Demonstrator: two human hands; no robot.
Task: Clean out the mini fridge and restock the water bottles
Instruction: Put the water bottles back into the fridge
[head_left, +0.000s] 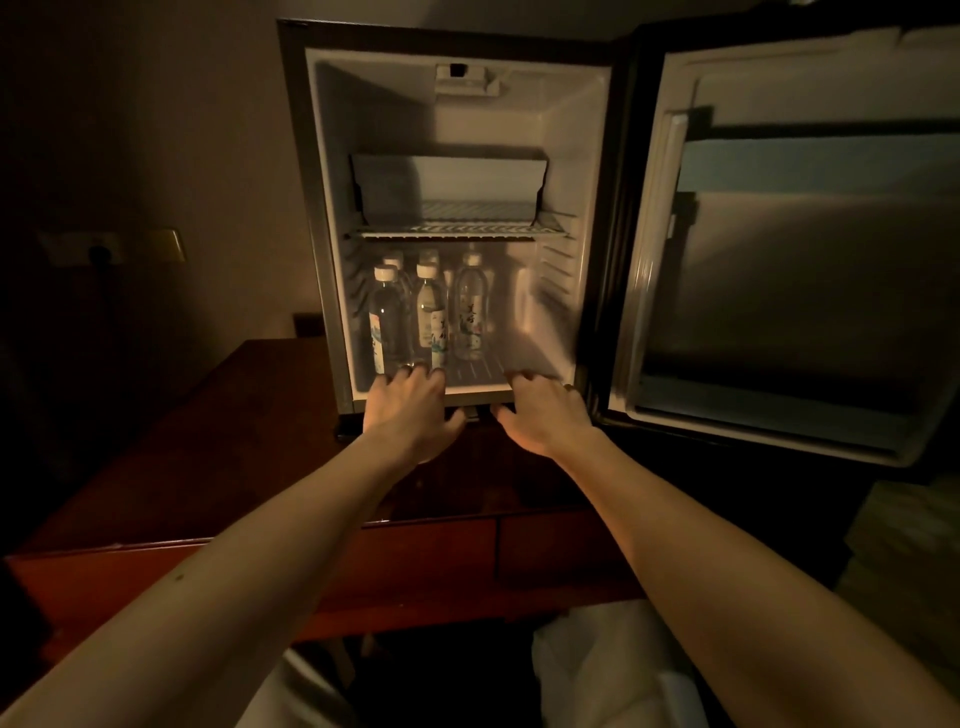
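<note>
The mini fridge (332, 218) stands open on a dark wooden desk, its door (789, 270) swung out to the right. Several white-capped water bottles (429, 312) stand upright on the left half of the fridge floor, under a wire shelf (457, 231). My left hand (410, 410) rests on the front lip of the fridge floor, fingertips just in front of the bottles, holding nothing. My right hand (540, 410) lies on the same lip further right, fingers bent over the edge, empty. The right half of the fridge floor is bare.
The wooden desk (218, 467) has drawers along its front. A wall socket and brass plate (111, 249) sit on the wall at left. White cloth (597, 670) lies low between my arms. The room is dim.
</note>
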